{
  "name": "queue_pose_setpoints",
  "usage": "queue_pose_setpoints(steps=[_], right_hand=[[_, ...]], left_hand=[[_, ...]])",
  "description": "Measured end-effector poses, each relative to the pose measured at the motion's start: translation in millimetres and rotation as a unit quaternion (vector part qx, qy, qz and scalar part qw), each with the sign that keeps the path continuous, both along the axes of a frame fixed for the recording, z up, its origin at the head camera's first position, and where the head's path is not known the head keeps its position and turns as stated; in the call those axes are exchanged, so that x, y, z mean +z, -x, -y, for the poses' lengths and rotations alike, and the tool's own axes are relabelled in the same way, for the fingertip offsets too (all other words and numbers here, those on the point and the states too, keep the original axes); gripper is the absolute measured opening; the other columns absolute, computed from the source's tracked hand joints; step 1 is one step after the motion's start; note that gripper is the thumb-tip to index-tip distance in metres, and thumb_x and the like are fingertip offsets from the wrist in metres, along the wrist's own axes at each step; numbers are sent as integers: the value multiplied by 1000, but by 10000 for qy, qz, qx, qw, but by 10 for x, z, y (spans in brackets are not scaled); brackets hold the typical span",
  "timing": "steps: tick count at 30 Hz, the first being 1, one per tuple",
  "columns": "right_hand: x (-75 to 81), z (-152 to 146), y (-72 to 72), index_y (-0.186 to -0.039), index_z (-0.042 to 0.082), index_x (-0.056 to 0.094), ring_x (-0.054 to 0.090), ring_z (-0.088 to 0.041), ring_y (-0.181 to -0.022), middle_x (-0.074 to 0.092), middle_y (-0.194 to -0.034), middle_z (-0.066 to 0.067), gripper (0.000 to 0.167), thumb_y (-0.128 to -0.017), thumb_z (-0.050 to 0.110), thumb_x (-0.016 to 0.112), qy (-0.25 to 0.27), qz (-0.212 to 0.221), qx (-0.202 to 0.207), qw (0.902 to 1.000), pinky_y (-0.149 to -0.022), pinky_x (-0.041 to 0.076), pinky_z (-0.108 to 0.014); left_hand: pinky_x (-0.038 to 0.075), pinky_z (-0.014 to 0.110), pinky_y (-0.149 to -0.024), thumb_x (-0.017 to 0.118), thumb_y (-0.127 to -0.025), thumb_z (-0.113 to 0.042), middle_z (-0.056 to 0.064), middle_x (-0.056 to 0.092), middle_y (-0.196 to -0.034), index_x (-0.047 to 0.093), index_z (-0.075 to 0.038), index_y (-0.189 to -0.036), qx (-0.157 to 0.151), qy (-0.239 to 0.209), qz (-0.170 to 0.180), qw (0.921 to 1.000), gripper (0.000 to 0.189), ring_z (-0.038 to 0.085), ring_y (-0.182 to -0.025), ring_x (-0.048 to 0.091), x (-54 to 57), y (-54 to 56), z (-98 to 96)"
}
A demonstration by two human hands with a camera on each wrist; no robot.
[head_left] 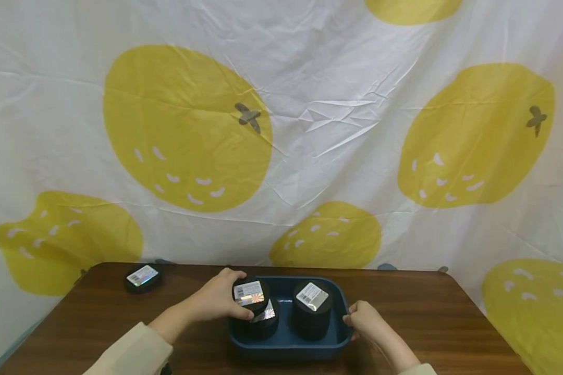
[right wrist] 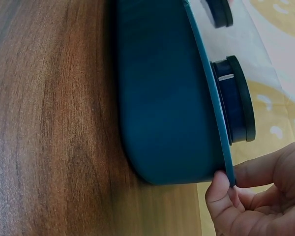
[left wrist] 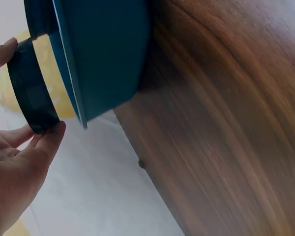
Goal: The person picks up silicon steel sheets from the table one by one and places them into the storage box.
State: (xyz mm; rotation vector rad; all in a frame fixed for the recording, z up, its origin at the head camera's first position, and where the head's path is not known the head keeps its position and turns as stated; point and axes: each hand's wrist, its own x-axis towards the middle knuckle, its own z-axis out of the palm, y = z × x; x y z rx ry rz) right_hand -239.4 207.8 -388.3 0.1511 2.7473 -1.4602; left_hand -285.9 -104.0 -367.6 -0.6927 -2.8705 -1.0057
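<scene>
My left hand (head_left: 212,298) grips a black, disc-shaped round container (head_left: 248,292) by its sides, with a silver shiny label on its top. In the left wrist view this black disc (left wrist: 32,86) stands out beyond the tray's rim. It overlaps a second black round container (head_left: 264,328) in the left half of the blue tray (head_left: 291,353). Taller black round pieces (head_left: 311,319), labelled on top, stand in the tray's right half. At the tray's right end my right hand (head_left: 369,322) pinches the rim; the right wrist view shows thumb and fingers on the tray's corner (right wrist: 228,172).
Another black round container (head_left: 142,278) with a label lies at the table's far left. The brown wood-grain table (head_left: 427,317) ends at the back against a white curtain (head_left: 328,130) printed with yellow fruit.
</scene>
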Motion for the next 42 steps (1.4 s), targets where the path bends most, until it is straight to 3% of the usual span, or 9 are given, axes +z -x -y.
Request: queue_pose_setpoints(steps=[6, 18, 26, 36, 42], right_hand=[[-31, -17, 7, -83, -12, 49, 47, -13, -43, 50, -74, -14, 11, -81, -6, 57, -128, -16, -6, 9999, -48, 51, -31], [6, -11, 7, -77, -9, 52, 46, -12, -40, 51, -69, -12, 6, -80, -7, 57, -139, -108, -22, 9998, -47, 51, -31], [1, -15, -4, -78, -9, 51, 46, -12, -40, 51, -70, -12, 7, -80, -6, 57, -200, -119, -7, 9997, -48, 51, -33], [15, -13, -2, -77, -9, 52, 46, -12, -41, 52, -70, -11, 6, -81, -6, 56, -344, -65, 9, 9994, -48, 50, -30], [14, -14, 2, -80, -9, 50, 47, -13, -41, 51, -72, -13, 9, -81, -5, 58, -459, -47, 14, 9989, -49, 51, -31]], left_hand=[[44, 32, -73, 85, -52, -36, 10, 49, -98, 53, 7, -119, -205, 170, 7, 9996, 87, 17, -81, 48, -76, 13, -171], [46, 37, -76, 86, -48, -35, 10, 50, -94, 55, 9, -114, -259, 452, -570, 9970, 85, 21, -83, 49, -139, 27, -288], [47, 38, -75, 87, -49, -34, 12, 51, -94, 55, 10, -114, -195, 536, -467, 9973, 85, 21, -82, 50, -169, 32, -293], [48, 35, -70, 87, -52, -37, 12, 52, -90, 58, 11, -113, -424, 889, -486, 9939, 83, 19, -77, 50, -171, 40, -293], [49, 37, -73, 87, -53, -36, 15, 54, -95, 56, 13, -115, -346, 1014, -354, 9936, 85, 20, -78, 52, -171, 31, -306]])
